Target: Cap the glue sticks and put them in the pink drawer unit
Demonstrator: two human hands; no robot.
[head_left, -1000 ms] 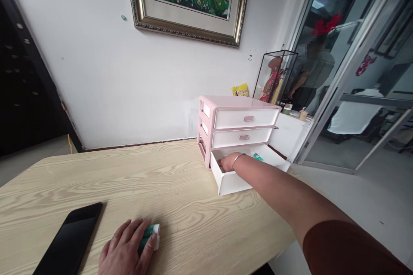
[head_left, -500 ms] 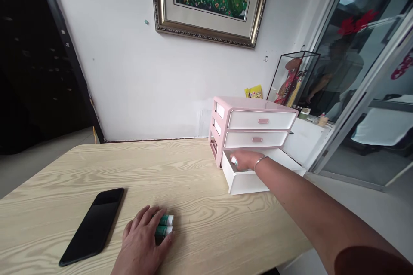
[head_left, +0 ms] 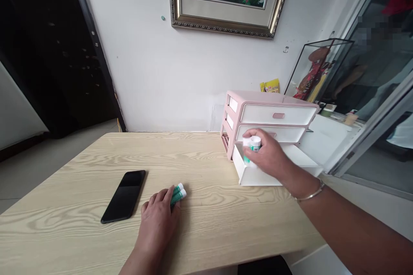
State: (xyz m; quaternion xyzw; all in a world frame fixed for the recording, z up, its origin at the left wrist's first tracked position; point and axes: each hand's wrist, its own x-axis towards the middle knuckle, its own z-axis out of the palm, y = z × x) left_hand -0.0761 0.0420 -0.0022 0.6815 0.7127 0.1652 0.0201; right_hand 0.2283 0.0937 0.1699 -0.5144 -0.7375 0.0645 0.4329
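Item one: right hand (head_left: 269,157), bracelet (head_left: 311,195) at the wrist, raised over the open bottom drawer (head_left: 258,176) of a pink three-drawer unit (head_left: 271,107). Thumb and fingers are curled shut on a small green tube (head_left: 253,146) with a white cap, cap uppermost. The tube is clear of the drawer's walls and just in front of the middle drawer's face. Item two: left hand (head_left: 159,215), palm down on the wooden table (head_left: 209,232), fingers nearly straight and laid over a pair of green tubes (head_left: 178,192) of the same kind. Only their white-capped ends show past the fingertips, side by side and touching; the hand covers rather than grips them, as far as can be seen. Item three: black phone (head_left: 124,195), face up, just left of the left hand, not touched. The upper two drawers are shut; what else lies in the bottom drawer is hidden by the right hand. Behind: framed picture (head_left: 229,0) on the wall, glass case (head_left: 318,68) beyond the unit. Step in hand, by judgement: one tube held in the air over the drawer, two gathered on the table. A further move of the held tube calls for a firm pinch and a pass over the drawer's front wall without knocking it. Setting it beside the pair would call for room at the left fingertips.
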